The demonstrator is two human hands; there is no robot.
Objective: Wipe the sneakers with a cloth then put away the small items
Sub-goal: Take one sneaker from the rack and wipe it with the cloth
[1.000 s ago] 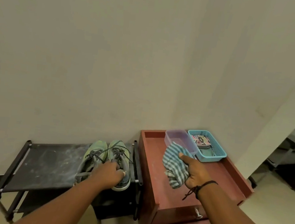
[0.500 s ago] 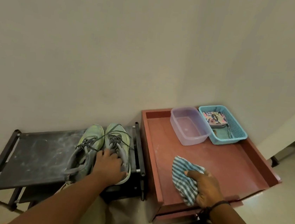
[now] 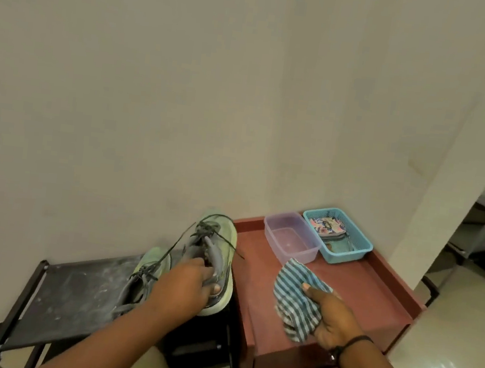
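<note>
Wiping not yet begun: one sneaker in hand, cloth ready.

The left hand (image 3: 186,283) grips the right sneaker (image 3: 214,259), fingers curled in its opening, above the shoe rack (image 3: 71,294); the other sneaker (image 3: 150,267) lies there. The right hand (image 3: 331,318) clutches the striped cloth (image 3: 294,298) over the counter (image 3: 374,292). Small items wait in the blue basket (image 3: 358,245) at its far corner.

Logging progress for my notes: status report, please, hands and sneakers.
Left hand grips one sneaker, raised. Right hand holds striped cloth over cabinet. Other sneaker on rack. Nothing between them.

Home entryway: shoe rack (image 3: 71,300), cabinet (image 3: 358,294)
</note>
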